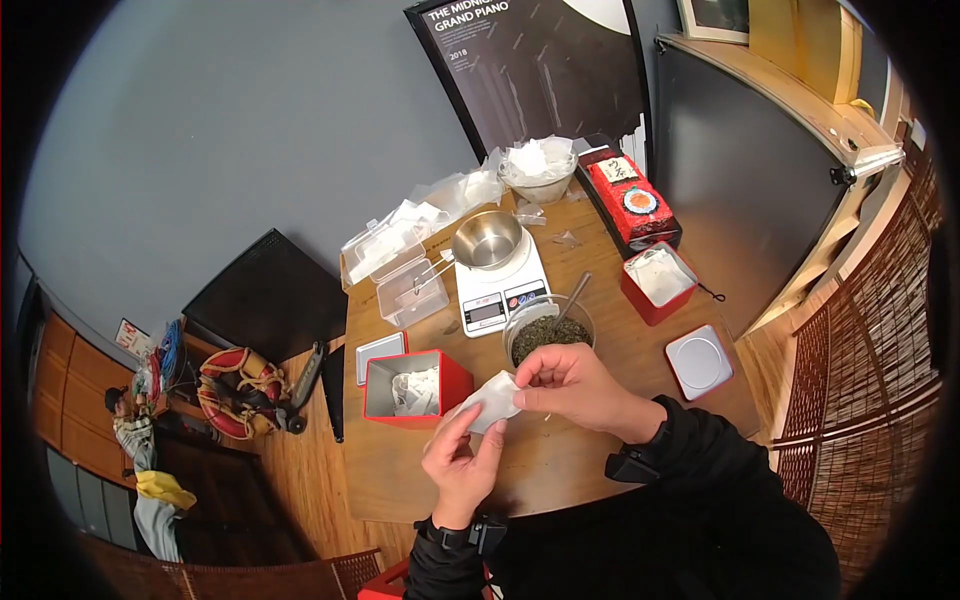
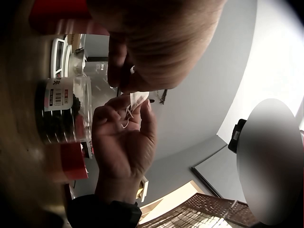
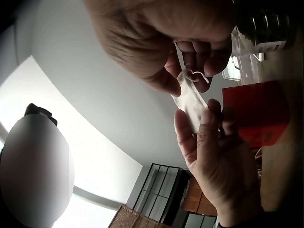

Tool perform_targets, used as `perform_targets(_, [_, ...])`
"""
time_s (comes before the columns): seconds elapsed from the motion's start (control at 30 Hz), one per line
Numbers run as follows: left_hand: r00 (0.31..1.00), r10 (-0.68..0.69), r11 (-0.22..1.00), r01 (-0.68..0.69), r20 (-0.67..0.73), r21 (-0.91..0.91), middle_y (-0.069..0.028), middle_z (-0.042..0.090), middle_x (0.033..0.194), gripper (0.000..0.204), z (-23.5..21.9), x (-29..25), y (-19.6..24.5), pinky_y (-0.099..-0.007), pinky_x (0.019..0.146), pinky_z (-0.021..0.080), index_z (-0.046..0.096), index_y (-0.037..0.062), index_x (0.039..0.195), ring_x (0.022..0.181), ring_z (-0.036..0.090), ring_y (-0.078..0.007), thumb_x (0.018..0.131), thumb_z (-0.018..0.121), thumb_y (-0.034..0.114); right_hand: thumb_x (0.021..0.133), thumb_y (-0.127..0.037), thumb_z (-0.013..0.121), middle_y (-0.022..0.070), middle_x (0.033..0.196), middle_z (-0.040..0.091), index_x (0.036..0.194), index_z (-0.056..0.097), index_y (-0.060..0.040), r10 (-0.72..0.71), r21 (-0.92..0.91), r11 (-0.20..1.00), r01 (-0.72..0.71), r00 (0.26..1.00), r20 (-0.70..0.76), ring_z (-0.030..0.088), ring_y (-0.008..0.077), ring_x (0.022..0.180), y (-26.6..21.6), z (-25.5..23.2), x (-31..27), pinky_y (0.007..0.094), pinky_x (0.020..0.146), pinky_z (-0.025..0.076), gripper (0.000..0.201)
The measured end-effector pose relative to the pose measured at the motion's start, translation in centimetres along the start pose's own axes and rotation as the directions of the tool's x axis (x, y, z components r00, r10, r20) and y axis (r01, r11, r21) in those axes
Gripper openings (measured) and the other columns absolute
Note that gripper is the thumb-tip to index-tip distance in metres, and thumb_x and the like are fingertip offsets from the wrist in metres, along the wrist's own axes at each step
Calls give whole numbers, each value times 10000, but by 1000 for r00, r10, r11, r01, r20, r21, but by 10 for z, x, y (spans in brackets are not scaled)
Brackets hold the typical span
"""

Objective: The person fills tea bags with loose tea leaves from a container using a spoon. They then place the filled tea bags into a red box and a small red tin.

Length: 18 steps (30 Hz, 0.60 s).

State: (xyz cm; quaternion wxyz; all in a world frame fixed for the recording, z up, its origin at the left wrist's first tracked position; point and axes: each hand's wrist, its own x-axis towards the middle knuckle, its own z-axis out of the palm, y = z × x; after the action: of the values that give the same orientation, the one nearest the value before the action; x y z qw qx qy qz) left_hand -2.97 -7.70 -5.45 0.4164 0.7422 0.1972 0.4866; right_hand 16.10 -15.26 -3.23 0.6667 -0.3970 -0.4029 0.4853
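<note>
A small white drawstring tea bag [image 1: 489, 403] is held up between both hands over the near part of the table. My left hand [image 1: 463, 462] pinches its lower end between thumb and fingers. At the upper end, my right hand [image 1: 572, 388] grips the bag, with its white string [image 3: 199, 74] looping out beside the fingers in the right wrist view. Just beyond the right hand stands a clear jar [image 2: 61, 116] of dark dried leaves, with a spoon handle [image 1: 577, 291] sticking out. An open red tin [image 1: 458, 380] holding white bags is left of the hands.
A steel pan [image 1: 487, 241] sits on a white kitchen scale [image 1: 486, 313]. Left of it lies an open clear plastic box [image 1: 412, 295]. Another red tin [image 1: 655, 295], a tin lid [image 1: 699, 362] and a red package [image 1: 632, 200] are at right. A bowl [image 1: 540, 188] of white bags stands behind.
</note>
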Motion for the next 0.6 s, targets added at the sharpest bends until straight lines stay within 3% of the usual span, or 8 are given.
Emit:
perform_targets(0.07, [1000, 16, 1000, -16, 4, 10, -173, 686, 1129, 391, 0, 1, 2, -257, 741, 485, 668, -15, 1156, 951, 655, -173, 785, 791, -31, 866, -3, 731, -6, 900, 661, 967, 656, -24, 23, -7, 1000, -23, 1000, 8, 613, 46, 806, 0, 0, 0, 208, 721, 499, 127])
perform_targets(0.3, [999, -44, 999, 44, 13, 15, -153, 676, 1118, 407, -4, -1, 4, -247, 731, 474, 663, -18, 1173, 885, 603, -130, 787, 792, -36, 901, -39, 690, -7, 859, 643, 959, 636, -25, 54, 14, 998, -55, 998, 14, 574, 36, 729, 2, -2, -3, 203, 625, 454, 81])
perform_targets(0.37, [994, -109, 989, 109, 10, -102, -110, 654, 1090, 418, -4, -2, 6, -223, 728, 459, 657, -25, 1184, 846, 547, -97, 788, 787, -50, 908, -60, 682, -16, 832, 630, 961, 628, -27, 57, 71, 996, -58, 998, 24, 556, 31, 700, 5, -4, -2, 196, 589, 435, 83])
perform_targets(0.6, [978, -206, 959, 206, 25, -196, -72, 612, 1103, 450, -5, -4, 7, -193, 749, 448, 632, -34, 1212, 850, 520, -72, 789, 777, -81, 931, -51, 653, 8, 908, 661, 1054, 639, -1, -10, 70, 998, 4, 996, 91, 593, 54, 805, -3, 5, -4, 218, 707, 471, 133])
